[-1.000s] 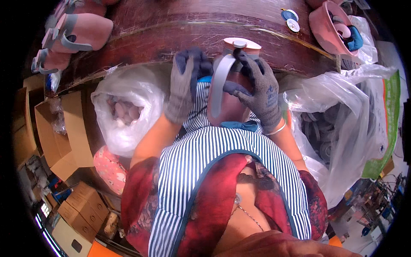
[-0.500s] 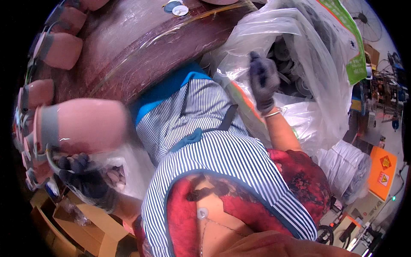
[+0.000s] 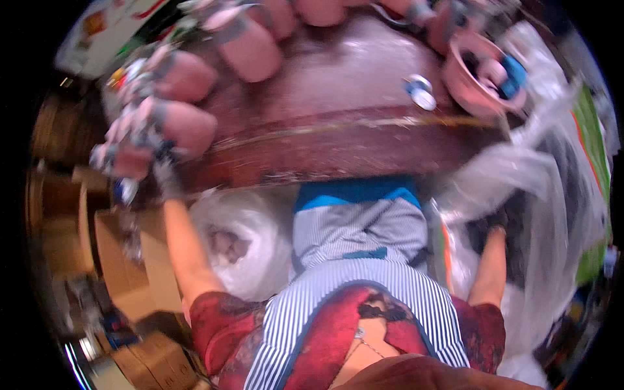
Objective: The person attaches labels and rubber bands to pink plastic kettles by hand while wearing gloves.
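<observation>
My left hand [image 3: 167,177], in a dark glove, reaches to the left end of the table. It is at the grey collar of a pink jug-like vessel [image 3: 187,130] lying on its side. Blur hides whether its fingers grip the vessel's handle. On the right, my right hand [image 3: 489,229] is down inside a big clear plastic bag [image 3: 552,188]. Dark contents and plastic folds hide its fingers.
More pink vessels [image 3: 247,49] line the dark red table [image 3: 338,84]. A pink basin [image 3: 458,84] with small items stands at the right, near small round discs [image 3: 422,97]. Left of my lap are a white bag [image 3: 260,260] of pink pieces and a cardboard box [image 3: 127,279].
My left hand has moved forward with the pink vessel to the row at the table's left end. My right hand has gone deeper into the plastic bag. The view has swung left.
</observation>
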Action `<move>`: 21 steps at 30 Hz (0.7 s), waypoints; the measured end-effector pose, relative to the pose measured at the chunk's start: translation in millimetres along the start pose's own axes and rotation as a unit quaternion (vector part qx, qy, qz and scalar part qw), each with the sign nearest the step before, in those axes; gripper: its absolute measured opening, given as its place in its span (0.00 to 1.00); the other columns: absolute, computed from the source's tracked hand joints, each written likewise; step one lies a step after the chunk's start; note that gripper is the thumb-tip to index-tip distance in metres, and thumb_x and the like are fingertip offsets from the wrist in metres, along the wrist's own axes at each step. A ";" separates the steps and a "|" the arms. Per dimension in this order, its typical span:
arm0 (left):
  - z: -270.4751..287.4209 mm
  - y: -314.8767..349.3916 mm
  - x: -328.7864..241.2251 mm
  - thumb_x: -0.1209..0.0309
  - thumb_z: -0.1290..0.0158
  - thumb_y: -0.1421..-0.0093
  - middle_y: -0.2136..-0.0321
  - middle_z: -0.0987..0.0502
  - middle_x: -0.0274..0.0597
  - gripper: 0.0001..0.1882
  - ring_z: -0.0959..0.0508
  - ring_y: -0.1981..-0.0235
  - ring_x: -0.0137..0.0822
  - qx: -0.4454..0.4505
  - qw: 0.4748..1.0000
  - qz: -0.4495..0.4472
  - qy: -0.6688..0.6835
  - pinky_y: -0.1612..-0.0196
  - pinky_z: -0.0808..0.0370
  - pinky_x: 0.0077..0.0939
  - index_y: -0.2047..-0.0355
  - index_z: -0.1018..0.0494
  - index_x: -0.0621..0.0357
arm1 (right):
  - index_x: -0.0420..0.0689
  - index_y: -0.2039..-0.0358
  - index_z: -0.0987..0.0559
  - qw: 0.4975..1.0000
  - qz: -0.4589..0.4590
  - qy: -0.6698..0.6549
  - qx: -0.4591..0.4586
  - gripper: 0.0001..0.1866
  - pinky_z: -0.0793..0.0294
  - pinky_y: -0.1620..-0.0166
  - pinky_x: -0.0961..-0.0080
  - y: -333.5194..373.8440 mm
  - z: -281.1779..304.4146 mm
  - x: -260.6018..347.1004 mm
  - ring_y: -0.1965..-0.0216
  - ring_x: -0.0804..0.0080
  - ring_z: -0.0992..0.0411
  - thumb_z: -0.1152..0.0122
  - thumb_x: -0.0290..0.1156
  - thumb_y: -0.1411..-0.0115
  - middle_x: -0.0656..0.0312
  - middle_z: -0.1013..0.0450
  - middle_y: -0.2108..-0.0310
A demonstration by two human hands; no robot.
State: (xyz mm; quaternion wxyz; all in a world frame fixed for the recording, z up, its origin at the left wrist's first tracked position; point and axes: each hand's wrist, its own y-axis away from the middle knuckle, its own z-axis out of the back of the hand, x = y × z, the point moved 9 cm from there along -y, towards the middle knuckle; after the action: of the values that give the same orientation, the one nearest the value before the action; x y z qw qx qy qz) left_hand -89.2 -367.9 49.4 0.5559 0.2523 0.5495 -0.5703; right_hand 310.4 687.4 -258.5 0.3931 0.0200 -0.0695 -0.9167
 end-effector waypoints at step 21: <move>-371.2 -206.2 -167.0 0.29 0.43 0.56 0.29 0.49 0.52 0.56 0.38 0.34 0.60 0.105 0.794 -0.151 -0.580 0.41 0.34 0.64 0.30 0.45 0.35 | 0.38 0.36 0.36 0.941 0.093 -0.323 -0.038 0.28 0.33 0.39 0.69 198.0 198.2 -11.1 0.40 0.61 0.33 0.44 0.33 0.33 0.47 0.36 0.37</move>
State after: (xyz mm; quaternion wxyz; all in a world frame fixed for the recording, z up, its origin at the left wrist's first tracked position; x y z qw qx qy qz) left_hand -354.6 -17.2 171.1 0.6475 -0.1552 0.0923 -0.7404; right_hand 442.0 582.7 -34.1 0.4332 -0.2983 -0.1598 -0.8354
